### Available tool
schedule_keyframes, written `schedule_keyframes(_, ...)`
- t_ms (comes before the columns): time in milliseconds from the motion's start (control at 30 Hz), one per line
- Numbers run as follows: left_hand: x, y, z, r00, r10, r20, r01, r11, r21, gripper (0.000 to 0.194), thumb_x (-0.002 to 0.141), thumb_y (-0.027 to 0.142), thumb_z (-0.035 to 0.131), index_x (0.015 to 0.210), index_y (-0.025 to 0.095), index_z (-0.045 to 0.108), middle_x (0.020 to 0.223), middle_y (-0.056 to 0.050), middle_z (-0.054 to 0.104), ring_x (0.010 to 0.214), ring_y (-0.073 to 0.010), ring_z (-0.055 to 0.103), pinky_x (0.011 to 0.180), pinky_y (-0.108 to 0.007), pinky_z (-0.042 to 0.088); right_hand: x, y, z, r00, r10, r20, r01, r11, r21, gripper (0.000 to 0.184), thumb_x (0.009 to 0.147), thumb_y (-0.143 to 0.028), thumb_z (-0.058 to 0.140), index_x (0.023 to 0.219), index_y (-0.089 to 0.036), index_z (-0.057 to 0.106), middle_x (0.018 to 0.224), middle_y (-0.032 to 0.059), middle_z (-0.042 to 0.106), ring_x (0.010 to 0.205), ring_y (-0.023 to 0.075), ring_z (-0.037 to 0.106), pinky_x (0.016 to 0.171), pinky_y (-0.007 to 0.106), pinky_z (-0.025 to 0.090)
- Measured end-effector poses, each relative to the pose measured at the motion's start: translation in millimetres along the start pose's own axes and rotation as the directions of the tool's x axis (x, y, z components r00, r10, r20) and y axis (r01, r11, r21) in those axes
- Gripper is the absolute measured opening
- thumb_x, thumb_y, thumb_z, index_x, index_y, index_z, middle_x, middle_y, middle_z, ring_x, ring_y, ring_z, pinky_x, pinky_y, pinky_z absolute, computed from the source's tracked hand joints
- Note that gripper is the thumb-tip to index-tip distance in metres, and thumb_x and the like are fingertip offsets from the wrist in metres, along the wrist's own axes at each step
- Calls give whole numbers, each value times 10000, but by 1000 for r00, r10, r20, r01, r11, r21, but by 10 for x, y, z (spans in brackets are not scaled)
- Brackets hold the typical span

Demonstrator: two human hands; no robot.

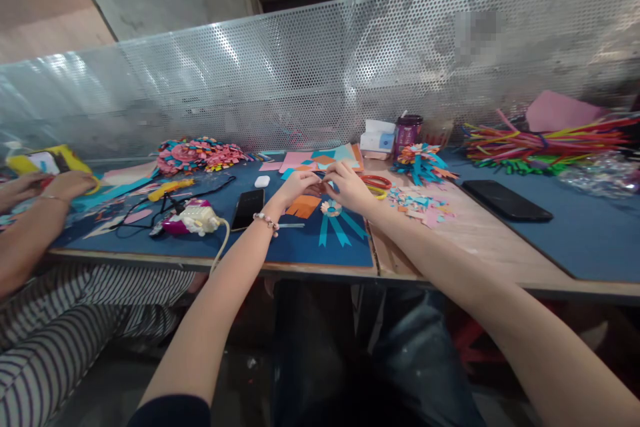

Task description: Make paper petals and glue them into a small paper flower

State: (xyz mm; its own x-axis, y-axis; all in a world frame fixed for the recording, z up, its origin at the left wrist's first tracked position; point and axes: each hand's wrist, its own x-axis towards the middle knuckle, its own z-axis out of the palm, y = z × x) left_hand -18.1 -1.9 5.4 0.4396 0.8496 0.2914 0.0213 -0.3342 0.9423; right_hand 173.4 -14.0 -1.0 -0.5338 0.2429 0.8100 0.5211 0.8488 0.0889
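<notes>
My left hand (299,188) and my right hand (349,187) meet over the blue mat (280,253), fingertips pinched together. Between them is something small, mostly hidden, that I cannot make out. Just below the left fingers lies a piece of orange paper (303,206) with cut slits. Under my right hand is a pale paper flower (331,209) with blue paper strips (341,232) fanning toward me. Coloured paper sheets (300,159) lie behind my hands. Red and yellow loops (376,183) are beside my right wrist.
Left of my hands are a phone (249,208), a white case (262,181), a glue gun (195,219) and a paper-flower pile (200,155). A co-worker's hands (70,185) work at far left. Rightward are a cup (407,133), paper scraps (423,203), a black phone (506,200) and coloured stems (550,143).
</notes>
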Motion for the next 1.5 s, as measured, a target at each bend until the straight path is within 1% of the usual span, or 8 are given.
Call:
schedule_keyframes(100,-3,10,-1,1000,7,-2,-7,997,80,176,750,277,621,807,119,675,825,-89,703,752,-184,671,792,-366,540,-14,-4,34,998,55,-14,-54,998,41,117,888,-201,475,892,-173,589,996,114,524,998,253,461,886,423,417)
schedule_keyframes(233,2,27,-8,998,64,-14,-59,968,242,192,771,281,587,805,126,696,819,-84,703,783,-186,665,744,-319,535,-31,-5,141,972,228,-55,-217,963,163,69,864,-201,511,851,-173,572,909,91,544,928,233,481,849,404,429)
schedule_keyframes(467,0,38,-12,994,111,3,-105,925,365,211,798,291,559,827,136,699,849,-83,705,779,-175,660,715,-301,526,-15,1,175,859,507,73,-485,759,434,143,819,-255,563,890,-142,616,878,78,638,799,184,575,747,340,469)
schedule_keyframes(633,-6,49,9,991,131,21,-129,919,373,209,797,303,571,815,130,688,853,-90,699,804,-189,662,727,-312,527,8,-11,80,814,552,181,-561,667,490,187,803,-294,571,808,-133,666,835,74,683,764,180,604,732,315,461)
schedule_keyframes(967,-29,63,12,993,113,39,-119,912,393,217,795,304,584,835,124,699,884,-101,707,830,-185,659,775,-313,516,4,17,30,794,566,220,-583,608,539,215,773,-314,596,770,-132,711,791,71,706,750,184,614,710,296,450)
schedule_keyframes(1233,-32,61,23,996,82,32,-88,946,313,237,791,333,617,853,120,701,893,-109,714,843,-191,671,788,-330,530,-10,62,60,768,594,239,-597,531,601,237,741,-360,638,749,-137,713,745,53,693,695,165,593,681,284,449)
schedule_keyframes(1433,-43,84,42,998,54,41,-63,963,262,274,792,367,633,859,113,709,870,-122,718,824,-200,684,774,-339,541,-31,110,71,719,611,330,-611,330,719,262,752,-386,618,776,-142,711,794,53,696,725,161,604,679,276,470)
schedule_keyframes(1500,-48,88,47,997,45,57,-58,966,252,289,799,379,627,858,109,709,867,-126,720,815,-203,688,781,-352,544,-33,110,69,719,604,343,-615,323,720,247,732,-377,646,773,-142,712,785,49,693,722,159,603,681,275,472)
